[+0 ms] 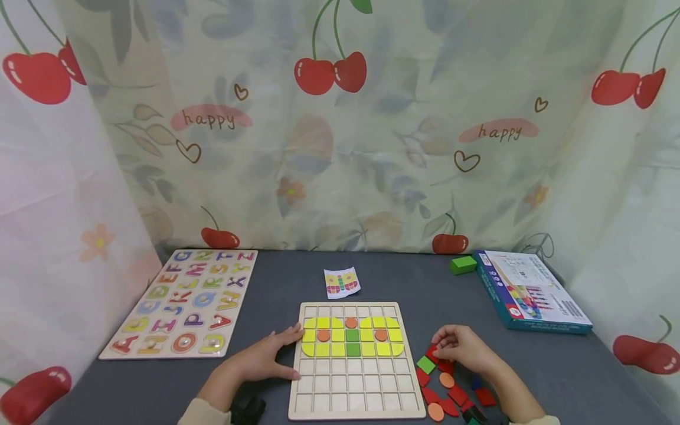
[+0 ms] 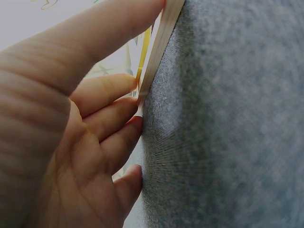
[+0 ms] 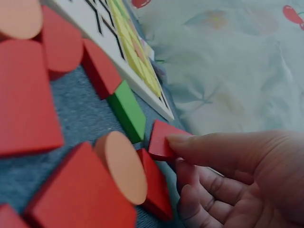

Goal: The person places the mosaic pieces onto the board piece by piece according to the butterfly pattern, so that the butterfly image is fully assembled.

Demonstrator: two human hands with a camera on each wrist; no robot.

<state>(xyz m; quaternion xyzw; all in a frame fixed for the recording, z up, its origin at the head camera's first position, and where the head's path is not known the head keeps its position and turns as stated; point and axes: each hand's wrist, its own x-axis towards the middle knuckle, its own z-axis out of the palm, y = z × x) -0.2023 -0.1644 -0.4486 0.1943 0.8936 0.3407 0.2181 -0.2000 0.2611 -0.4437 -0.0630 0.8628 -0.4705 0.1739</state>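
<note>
A wooden grid board (image 1: pixel 356 389) lies at the middle of the table, its upper rows filled with yellow tiles (image 1: pixel 322 349), green tiles (image 1: pixel 353 342) and orange round tiles (image 1: pixel 351 323). Along the board's left edge rests my left hand (image 1: pixel 260 357), fingers spread and touching the rim; the left wrist view shows the fingertips against the wooden side. Right of the board, my right hand (image 1: pixel 467 348) pinches a red tile (image 3: pixel 161 140) between thumb and finger. Beneath and beside it lie loose red tiles (image 1: pixel 458 395), orange discs (image 1: pixel 447 380) and a green square tile (image 1: pixel 426 365).
Behind the board lies a small pattern card (image 1: pixel 342 283). At left is an alphabet puzzle board (image 1: pixel 180 304). A boxed set (image 1: pixel 536 292) and a green block (image 1: pixel 463 265) sit at the back right. A printed curtain (image 1: pixel 345 147) encloses the dark table.
</note>
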